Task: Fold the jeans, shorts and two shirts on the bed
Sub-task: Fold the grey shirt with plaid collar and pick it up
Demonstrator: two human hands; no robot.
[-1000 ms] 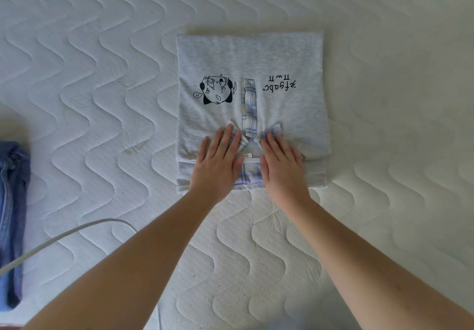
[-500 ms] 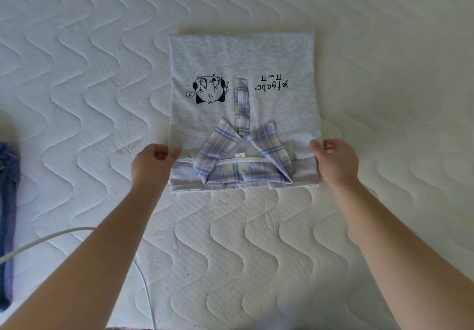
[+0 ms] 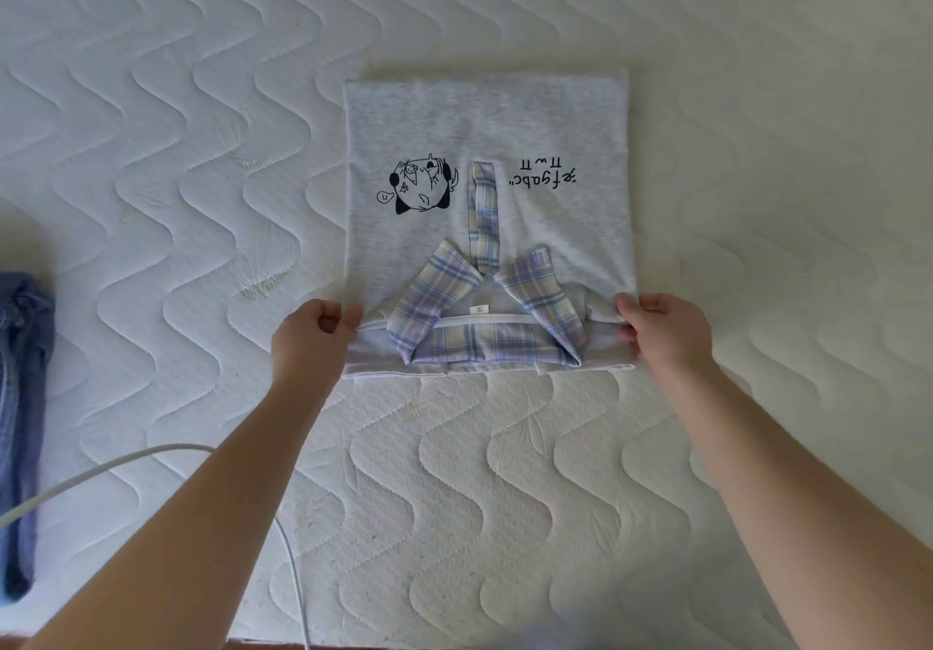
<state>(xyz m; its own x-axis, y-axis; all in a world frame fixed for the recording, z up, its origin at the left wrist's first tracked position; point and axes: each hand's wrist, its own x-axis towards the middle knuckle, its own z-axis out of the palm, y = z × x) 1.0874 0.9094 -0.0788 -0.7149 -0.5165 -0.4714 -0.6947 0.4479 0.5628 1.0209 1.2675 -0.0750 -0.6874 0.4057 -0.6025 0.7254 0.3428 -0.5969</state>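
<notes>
Since a second ago my hands have left the plaid collar point(image 3: 484, 331) for the outer edges: my left hand point(image 3: 315, 334) is pinching the grey shirt point(image 3: 487, 144) at its near left edge, my right hand point(image 3: 666, 334) is gripping the near right edge. Folded jeans point(image 3: 20, 427) are lying well apart at the left edge of the quilted mattress point(image 3: 151, 144), with a white cable point(image 3: 101, 467) trailing near my left forearm. The shirt is lying mid-bed as a flat rectangle, print upside down to me.

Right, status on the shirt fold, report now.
Left hand pinching shirt near-left corner; right hand gripping near-right corner. Shirt flat on bed, collar up. Jeans far left, clear.
</notes>
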